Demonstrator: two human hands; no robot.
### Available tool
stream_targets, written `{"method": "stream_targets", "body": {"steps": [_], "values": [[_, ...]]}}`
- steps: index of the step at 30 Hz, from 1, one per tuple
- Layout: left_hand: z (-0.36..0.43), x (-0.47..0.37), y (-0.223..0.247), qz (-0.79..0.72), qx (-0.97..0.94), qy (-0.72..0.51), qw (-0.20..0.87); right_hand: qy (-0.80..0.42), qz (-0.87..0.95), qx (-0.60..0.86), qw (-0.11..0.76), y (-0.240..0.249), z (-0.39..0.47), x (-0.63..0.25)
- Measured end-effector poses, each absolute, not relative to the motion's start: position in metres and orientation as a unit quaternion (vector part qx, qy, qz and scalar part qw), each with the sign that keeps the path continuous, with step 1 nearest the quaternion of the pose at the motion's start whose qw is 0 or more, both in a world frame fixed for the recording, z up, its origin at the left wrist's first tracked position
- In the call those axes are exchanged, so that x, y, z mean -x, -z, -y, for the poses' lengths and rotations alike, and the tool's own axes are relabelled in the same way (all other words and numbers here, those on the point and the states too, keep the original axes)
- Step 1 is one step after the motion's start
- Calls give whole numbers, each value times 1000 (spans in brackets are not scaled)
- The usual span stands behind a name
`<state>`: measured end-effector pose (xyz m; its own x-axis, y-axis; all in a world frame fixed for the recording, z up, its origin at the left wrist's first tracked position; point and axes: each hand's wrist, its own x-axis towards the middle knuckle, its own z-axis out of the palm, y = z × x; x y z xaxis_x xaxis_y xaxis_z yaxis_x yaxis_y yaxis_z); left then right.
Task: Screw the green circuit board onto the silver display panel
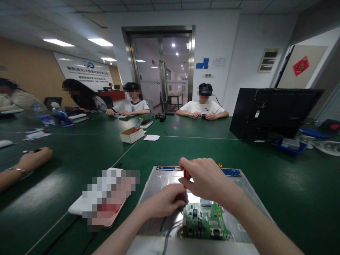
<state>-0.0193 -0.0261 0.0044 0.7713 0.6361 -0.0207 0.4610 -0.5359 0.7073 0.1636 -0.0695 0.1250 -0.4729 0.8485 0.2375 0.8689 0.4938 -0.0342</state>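
A flat metal panel (236,226) lies on the green table, with a blue strip board (231,172) along its far edge. On its near part sits a green circuit board (205,221). My right hand (203,175) is closed round a red and black screwdriver (187,174), held upright with its shaft pointing down at the board's far left corner. My left hand (170,200) is at that same corner, its fingers pinched together by the shaft's lower end. What lies between those fingertips is hidden. A grey cable runs out beside the board's left edge.
Pixelated flat items (108,198) lie left of the panel. Another person's hand (38,159) rests farther left. A small open box (132,135) is ahead. A black monitor (273,113) and a blue tray (290,146) stand at right. Several people sit across the table.
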Motion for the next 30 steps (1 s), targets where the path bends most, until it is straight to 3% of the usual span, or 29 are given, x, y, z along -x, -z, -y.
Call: {"method": "stream_targets", "body": {"steps": [30], "values": [[27, 19, -7, -324, -869, -105, 358, 45, 861, 495, 110, -122, 67, -165]]}}
